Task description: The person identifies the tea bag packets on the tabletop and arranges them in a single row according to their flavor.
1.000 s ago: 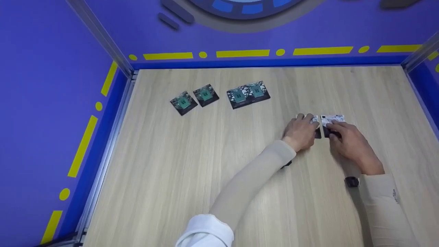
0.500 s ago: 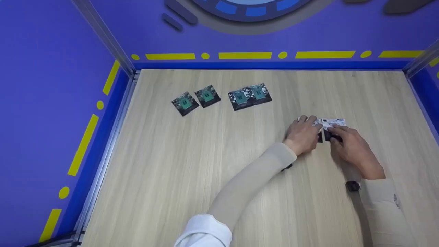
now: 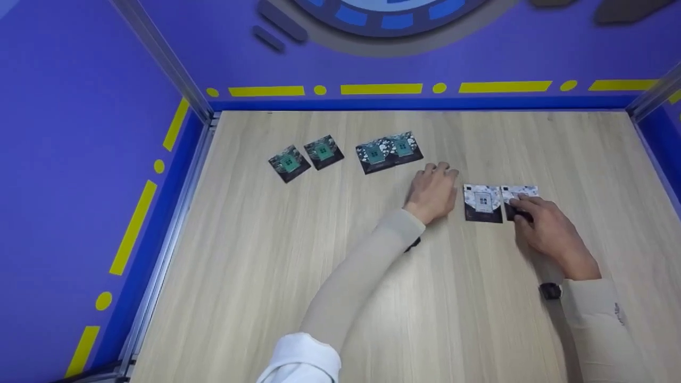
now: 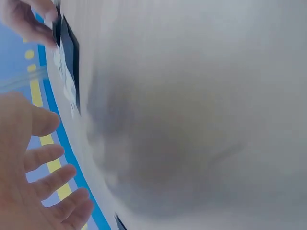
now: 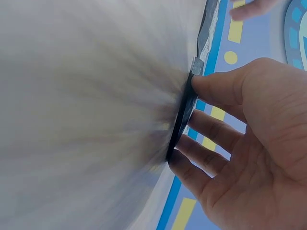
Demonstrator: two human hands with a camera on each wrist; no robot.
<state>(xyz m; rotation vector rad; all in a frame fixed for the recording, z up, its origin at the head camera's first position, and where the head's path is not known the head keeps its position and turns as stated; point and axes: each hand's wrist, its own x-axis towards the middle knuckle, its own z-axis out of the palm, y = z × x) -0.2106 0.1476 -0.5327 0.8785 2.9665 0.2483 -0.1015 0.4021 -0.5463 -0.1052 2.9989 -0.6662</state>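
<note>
Two grey-white patterned cards lie side by side on the wooden table [image 3: 319, 255]. My left hand [image 3: 435, 186] rests open on the table just left of the left card [image 3: 482, 202], apart from it; its spread fingers [image 4: 48, 163] hold nothing. My right hand [image 3: 537, 223] holds the right card [image 3: 521, 191] flat on the table. In the right wrist view my thumb and a fingertip of that hand [image 5: 216, 124] bracket the card's [image 5: 184, 112] edge. Both cards [image 4: 69, 52] show edge-on in the left wrist view.
Further back lie two separate green-and-black cards [image 3: 289, 163] [image 3: 323, 151] and an overlapping pair [image 3: 391, 150]. Purple walls with yellow markings [image 3: 380, 88] and metal rails [image 3: 170, 234] enclose the table.
My left hand has let go of the left card and moved left and slightly back, uncovering it. The right hand stays on the right card.
</note>
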